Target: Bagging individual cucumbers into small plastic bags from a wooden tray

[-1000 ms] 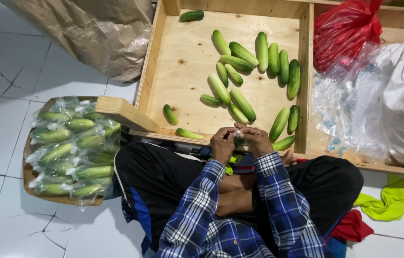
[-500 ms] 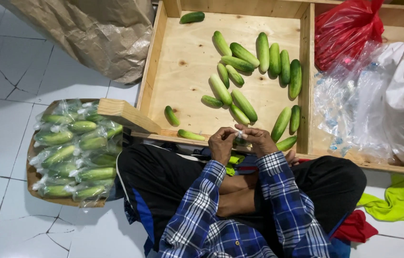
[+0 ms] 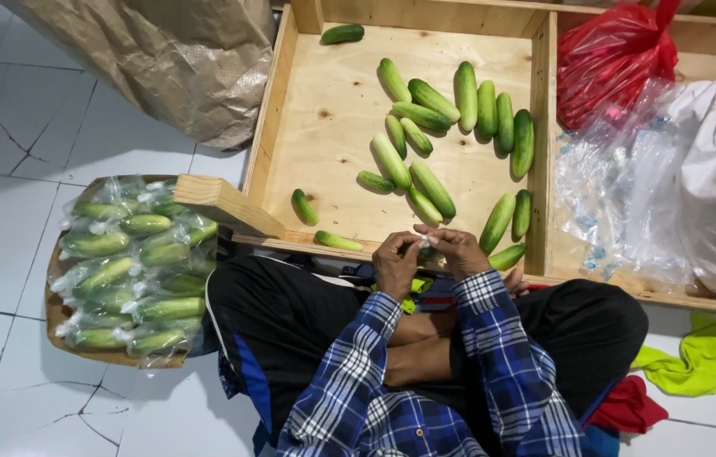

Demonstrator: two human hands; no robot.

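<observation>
Two hands meet at the wooden tray — sixteen loose cucumbers.

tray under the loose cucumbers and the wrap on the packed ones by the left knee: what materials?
Tray: looks like unfinished plywood, pale with visible grain and a dark knot, solid wood strips as walls. Wrap on the packed cucumbers: thin clear plastic film or bags, glossy and crinkled, green showing through. Both hands work together at the tray's near edge.
</observation>
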